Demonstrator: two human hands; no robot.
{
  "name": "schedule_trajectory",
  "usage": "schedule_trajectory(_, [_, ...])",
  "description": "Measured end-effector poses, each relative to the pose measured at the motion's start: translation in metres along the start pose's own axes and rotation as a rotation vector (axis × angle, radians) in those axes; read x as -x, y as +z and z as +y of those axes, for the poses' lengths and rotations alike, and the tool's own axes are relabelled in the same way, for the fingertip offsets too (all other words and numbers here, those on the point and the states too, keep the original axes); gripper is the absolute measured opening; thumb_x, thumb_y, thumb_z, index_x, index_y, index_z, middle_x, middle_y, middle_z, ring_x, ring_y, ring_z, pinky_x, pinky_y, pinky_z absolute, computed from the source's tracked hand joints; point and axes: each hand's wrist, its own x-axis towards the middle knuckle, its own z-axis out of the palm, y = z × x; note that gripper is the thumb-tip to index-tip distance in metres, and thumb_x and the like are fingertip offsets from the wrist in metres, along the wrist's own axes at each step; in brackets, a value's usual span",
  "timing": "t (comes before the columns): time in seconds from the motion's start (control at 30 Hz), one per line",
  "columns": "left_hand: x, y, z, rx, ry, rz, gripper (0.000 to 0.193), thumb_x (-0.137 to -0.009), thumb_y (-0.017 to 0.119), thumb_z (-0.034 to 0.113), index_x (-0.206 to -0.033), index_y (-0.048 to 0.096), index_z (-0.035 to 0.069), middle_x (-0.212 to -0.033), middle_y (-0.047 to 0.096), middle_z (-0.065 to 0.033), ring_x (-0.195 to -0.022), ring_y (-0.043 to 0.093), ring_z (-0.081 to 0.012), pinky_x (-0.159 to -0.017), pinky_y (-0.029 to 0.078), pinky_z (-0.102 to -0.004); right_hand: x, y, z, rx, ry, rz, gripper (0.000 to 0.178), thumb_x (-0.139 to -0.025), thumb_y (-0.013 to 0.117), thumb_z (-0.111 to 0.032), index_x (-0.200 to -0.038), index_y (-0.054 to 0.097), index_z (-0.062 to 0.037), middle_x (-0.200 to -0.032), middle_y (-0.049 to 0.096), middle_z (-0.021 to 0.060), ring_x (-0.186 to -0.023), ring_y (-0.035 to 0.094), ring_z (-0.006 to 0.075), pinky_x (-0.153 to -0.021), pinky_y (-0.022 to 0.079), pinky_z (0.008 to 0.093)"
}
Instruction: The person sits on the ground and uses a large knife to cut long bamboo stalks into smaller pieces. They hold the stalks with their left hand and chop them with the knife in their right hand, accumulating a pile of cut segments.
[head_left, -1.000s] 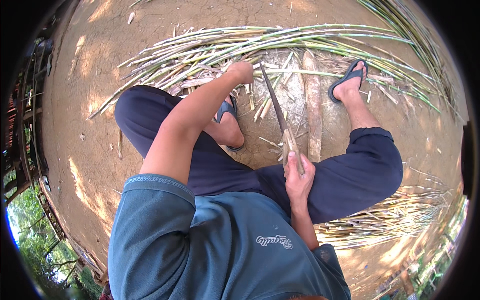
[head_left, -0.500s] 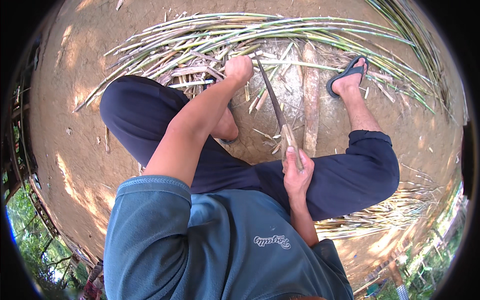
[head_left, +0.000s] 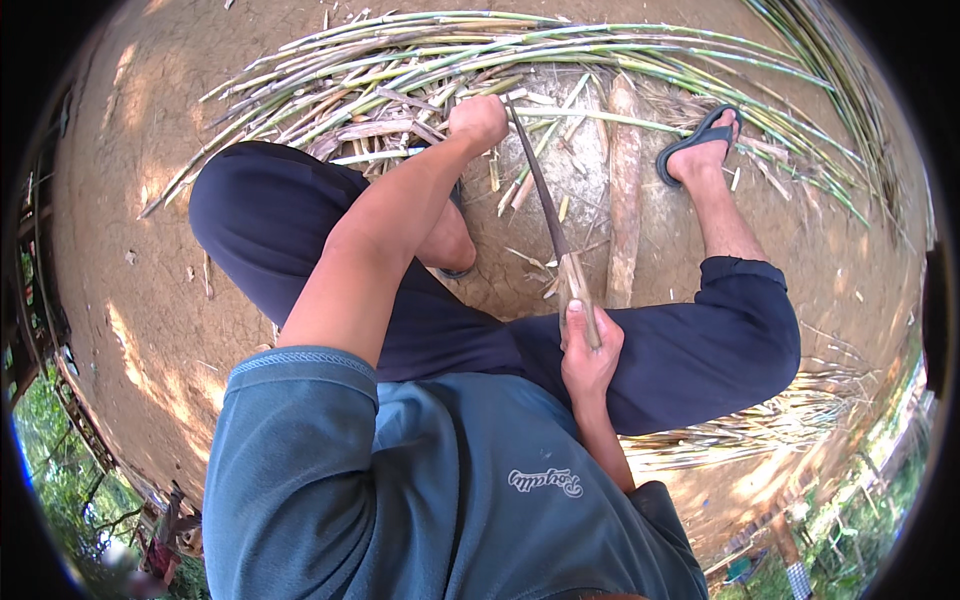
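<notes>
My left hand (head_left: pixel 478 122) is closed in a fist around a green cane stalk (head_left: pixel 610 125), which shows on both sides of the fist and lies among other stalks. My right hand (head_left: pixel 590 350) grips the wooden handle (head_left: pixel 577 285) of a long, dark, narrow-bladed knife (head_left: pixel 538 185). The blade points away from me, and its tip is just right of my left fist, close to the held stalk. Whether the edge touches the stalk I cannot tell.
Beyond my hands spreads a pile of long green and brown stalks (head_left: pixel 450 62). A thick log (head_left: pixel 624 190) lies between my sandalled feet, with cut bits around it. More stalks (head_left: pixel 760 425) lie behind my right leg, and a bundle (head_left: pixel 840 90) is at the far right.
My right hand and the knife have shifted very slightly left and up in the picture. My left fist stays closed on the stalk, and the view has moved a little.
</notes>
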Motion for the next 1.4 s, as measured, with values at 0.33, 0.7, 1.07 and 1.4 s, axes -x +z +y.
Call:
schedule_trajectory(0.33, [0.002,0.001,-0.002,0.033,0.002,-0.019,0.029,-0.078,0.057,0.012,-0.1,0.07,-0.003,-0.105,0.068,-0.0243,-0.098,0.067,-0.037,-0.085,0.054,-0.0451,-0.008,0.007,0.005,0.072,-0.066,-0.026,0.038,-0.097,0.057,-0.025,-0.067,0.049,-0.0037,-0.054,0.043,-0.0024,-0.05,0.038,0.0061,-0.046,0.028,0.0264])
schedule_trajectory(0.7, [-0.004,0.005,-0.005,0.026,0.0,-0.08,0.032,-0.079,0.058,0.018,-0.102,0.069,-0.002,-0.108,0.066,-0.0256,-0.102,0.065,-0.0376,-0.088,0.053,-0.0442,-0.03,0.008,0.006,0.055,-0.042,-0.004,0.026,-0.092,0.063,-0.019,-0.077,0.058,0.002,-0.053,0.036,0.0056,-0.052,0.032,0.0104,-0.047,0.03,0.0337])
schedule_trajectory(1.07, [-0.007,0.01,-0.005,0.004,-0.002,-0.103,0.032,-0.081,0.059,0.021,-0.102,0.069,0.0,-0.108,0.068,-0.0226,-0.101,0.066,-0.0358,-0.09,0.052,-0.0435,-0.035,0.015,-0.006,0.1,-0.078,0.006,0.029,-0.091,0.065,-0.018,-0.074,0.056,0.0028,-0.053,0.04,0.0113,-0.049,0.038,0.0106,-0.047,0.034,0.0334])
schedule_trajectory(1.4, [-0.004,0.019,-0.008,0.025,-0.003,-0.086,0.033,-0.079,0.061,0.025,-0.099,0.07,0.0,-0.104,0.068,-0.0225,-0.097,0.067,-0.0352,-0.084,0.054,-0.0437,-0.03,0.013,-0.014,0.157,-0.111,0.014,0.025,-0.09,0.065,-0.018,-0.078,0.059,0.0033,-0.054,0.042,0.0117,-0.049,0.04,0.0127,-0.048,0.036,0.035])
